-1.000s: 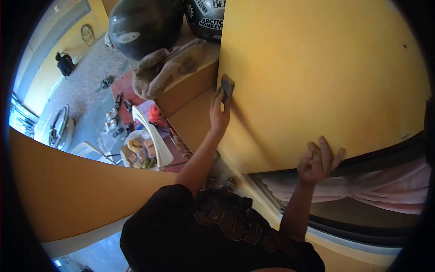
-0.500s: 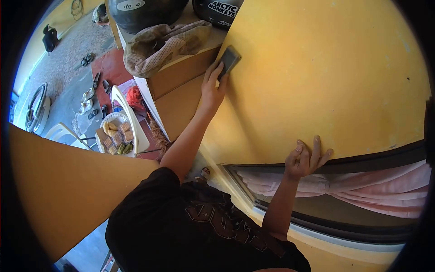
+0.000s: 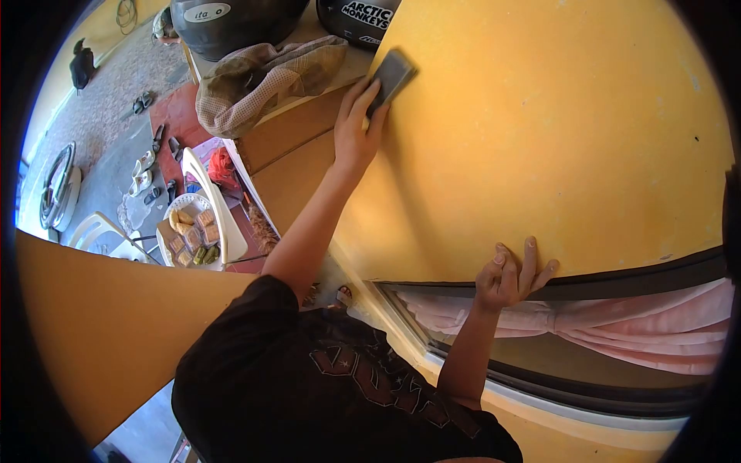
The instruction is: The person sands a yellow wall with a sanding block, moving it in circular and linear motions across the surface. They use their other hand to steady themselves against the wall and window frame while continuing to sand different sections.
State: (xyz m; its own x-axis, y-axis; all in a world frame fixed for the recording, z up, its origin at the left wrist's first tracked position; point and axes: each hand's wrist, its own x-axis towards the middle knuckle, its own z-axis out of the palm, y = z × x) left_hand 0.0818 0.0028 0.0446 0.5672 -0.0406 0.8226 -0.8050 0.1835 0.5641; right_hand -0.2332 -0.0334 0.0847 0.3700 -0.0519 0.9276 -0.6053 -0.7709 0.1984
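Observation:
My left hand (image 3: pixel 356 139) grips a dark grey rectangular block (image 3: pixel 397 75), which looks like a sanding sponge, and holds it against the yellow wall (image 3: pixel 556 131). The fingers wrap around its near side, close to the wall's left edge. Lower on the right, my right hand (image 3: pixel 505 282) rests at the bottom of the same wall, just above the dark window frame (image 3: pixel 602 284). Its fingers are apart and hold nothing; some fingertips appear to touch the wall.
Two dark helmets (image 3: pixel 235 27) and a checked cloth (image 3: pixel 266 77) sit on a cabinet (image 3: pixel 297 158) left of the wall. Below stands a white chair (image 3: pixel 218 208) with a basket of packed food (image 3: pixel 166 231). Several shoes (image 3: pixel 140 181) lie on the floor. A person (image 3: pixel 82 65) crouches farther off.
My left hand has moved the block slightly upward along the wall. The right hand keeps nearly the same place and pose, while the whole view has shifted a little.

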